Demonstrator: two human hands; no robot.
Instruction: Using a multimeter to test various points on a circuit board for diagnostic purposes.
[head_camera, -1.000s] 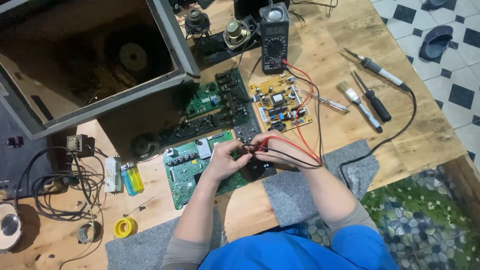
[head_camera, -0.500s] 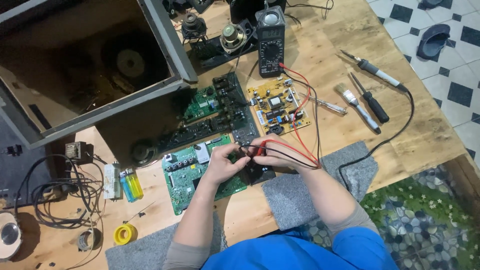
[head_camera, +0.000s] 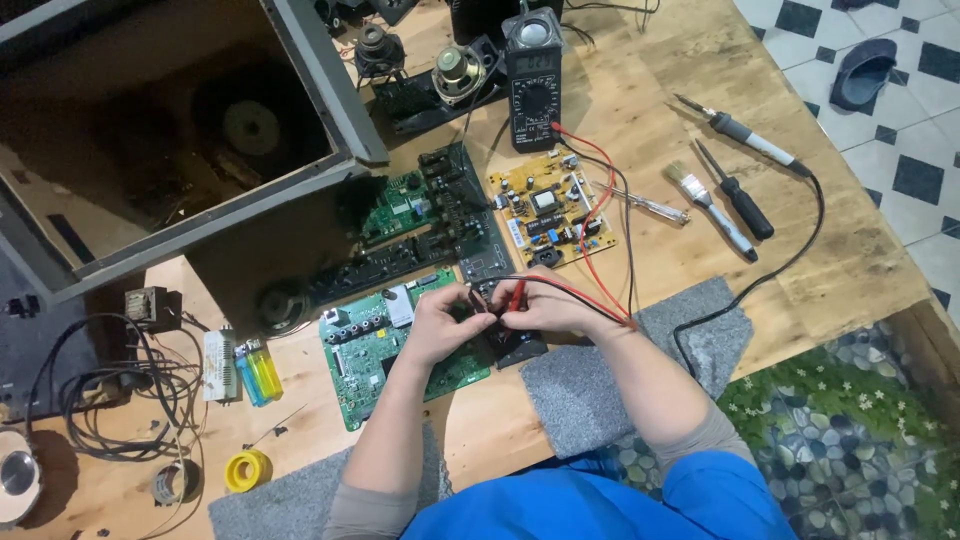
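My left hand (head_camera: 441, 322) and my right hand (head_camera: 543, 306) meet over the right end of a green circuit board (head_camera: 372, 349) on the wooden table (head_camera: 850, 270). The right hand pinches a red probe (head_camera: 518, 292) pointing down at the board. The left hand grips a black probe (head_camera: 478, 296), mostly hidden by the fingers. Red and black leads (head_camera: 592, 222) run from the probes up to a black multimeter (head_camera: 530, 88). A yellow circuit board (head_camera: 550, 208) lies just beyond my hands.
A large open speaker cabinet (head_camera: 170, 130) fills the upper left. A dark green board (head_camera: 430, 215), loose speakers (head_camera: 458, 70), a soldering iron (head_camera: 740, 130), screwdrivers (head_camera: 738, 195), a brush (head_camera: 705, 205), two lighters (head_camera: 258, 372), a solder roll (head_camera: 247, 468) and tangled wires (head_camera: 100, 400) lie around.
Both hands stay on the probes at the same spot on the green board. The view has shifted slightly; nothing else moved.
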